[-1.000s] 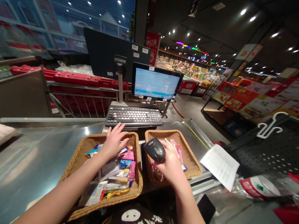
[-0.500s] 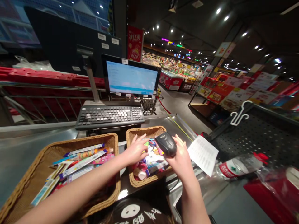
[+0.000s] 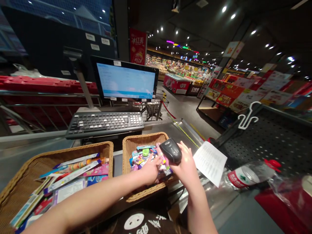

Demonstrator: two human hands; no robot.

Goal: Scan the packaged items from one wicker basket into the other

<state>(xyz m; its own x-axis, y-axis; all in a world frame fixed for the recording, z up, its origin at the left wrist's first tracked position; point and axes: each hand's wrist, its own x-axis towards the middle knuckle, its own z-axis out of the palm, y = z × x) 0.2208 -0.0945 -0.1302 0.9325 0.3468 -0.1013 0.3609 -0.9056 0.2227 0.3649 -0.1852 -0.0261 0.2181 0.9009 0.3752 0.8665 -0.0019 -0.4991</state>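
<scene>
supermarket aisles glow behind a steel bench (image 3: 31,151) carrying 2 wicker baskets, a keyboard (image 3: 104,123) and a lit screen (image 3: 125,80). right hand (image 3: 186,164) is clenched around a black scanner (image 3: 171,150) above the right basket (image 3: 136,143). left hand (image 3: 149,169) rests on the small packets (image 3: 141,157) inside it; whether it grips any, i cannot tell. left basket (image 3: 73,152) holds long packets.

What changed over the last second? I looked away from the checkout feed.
The left hand left the left basket and crossed into the right basket, now among its packets. The right hand still grips the scanner above that basket.
</scene>
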